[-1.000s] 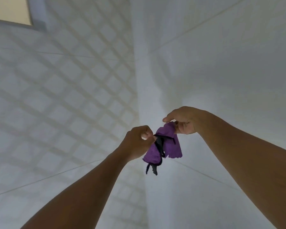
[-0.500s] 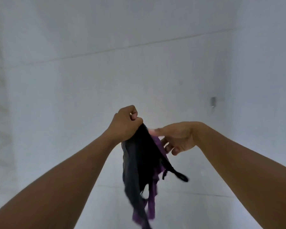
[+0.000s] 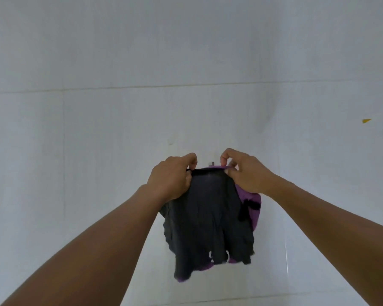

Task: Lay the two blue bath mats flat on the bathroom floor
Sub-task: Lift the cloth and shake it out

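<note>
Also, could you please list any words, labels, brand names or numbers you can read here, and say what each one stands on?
None: no text can be read in this view.
The black and purple cloth, pinched at its top edge by the left hand and the right hand, shows no print or tag.
The white tiled wall bears no writing.
The small yellow mark is a plain shape, not a letter.

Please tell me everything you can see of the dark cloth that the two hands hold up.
The cloth is thin, dark grey to black, with purple fabric showing at its top, right side and lower edge; a black strip lies on the purple part. It hangs limp and wrinkled, and its lower edge is uneven. The left hand pinches its top left corner and the right hand its top right, so the top edge is stretched between them.
</note>
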Tool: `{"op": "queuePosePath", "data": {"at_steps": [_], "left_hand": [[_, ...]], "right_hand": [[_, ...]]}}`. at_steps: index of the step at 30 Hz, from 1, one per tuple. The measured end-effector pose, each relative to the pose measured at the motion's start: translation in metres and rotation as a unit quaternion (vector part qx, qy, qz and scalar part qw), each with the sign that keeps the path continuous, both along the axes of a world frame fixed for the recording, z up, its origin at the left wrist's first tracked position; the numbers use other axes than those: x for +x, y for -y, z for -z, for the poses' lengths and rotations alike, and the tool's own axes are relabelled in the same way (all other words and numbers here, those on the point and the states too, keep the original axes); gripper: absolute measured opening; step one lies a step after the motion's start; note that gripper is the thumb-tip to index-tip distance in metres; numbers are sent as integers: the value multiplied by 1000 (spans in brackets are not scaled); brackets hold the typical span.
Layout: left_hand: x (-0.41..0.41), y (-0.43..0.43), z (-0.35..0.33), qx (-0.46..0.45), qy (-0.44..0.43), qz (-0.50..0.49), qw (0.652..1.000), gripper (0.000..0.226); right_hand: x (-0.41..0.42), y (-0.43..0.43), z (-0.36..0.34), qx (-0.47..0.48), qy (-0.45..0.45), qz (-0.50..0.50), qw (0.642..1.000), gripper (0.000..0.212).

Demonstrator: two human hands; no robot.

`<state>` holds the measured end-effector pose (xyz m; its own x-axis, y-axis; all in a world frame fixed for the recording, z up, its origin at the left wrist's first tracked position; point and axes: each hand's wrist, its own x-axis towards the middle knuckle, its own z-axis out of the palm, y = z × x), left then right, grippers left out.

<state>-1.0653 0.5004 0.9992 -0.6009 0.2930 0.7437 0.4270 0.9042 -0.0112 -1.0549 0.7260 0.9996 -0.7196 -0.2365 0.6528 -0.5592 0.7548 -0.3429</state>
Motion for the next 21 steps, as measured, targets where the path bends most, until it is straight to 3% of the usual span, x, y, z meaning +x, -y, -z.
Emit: {"op": "queuePosePath", "data": {"at_steps": [2, 5, 10, 16, 21], "left_hand": [[-9, -12, -2, -43, -43, -37, 997, 17], [-22, -23, 0, -99, -47, -92, 990, 29], [-31, -35, 27, -64, -44, -124, 989, 36], [-35, -37, 78, 27, -18, -48, 998, 27], [-33, -38, 96, 59, -5, -1, 998, 35]], "right_hand": [[-14, -2, -3, 47, -89, 36, 994, 21], [-36, -3, -3, 84, -147, 82, 982, 23], [-58, -2, 24, 78, -201, 79, 973, 20], [-60, 5, 66, 19, -186, 34, 982, 19], [-53, 15, 81, 46, -173, 26, 983, 27]]}}
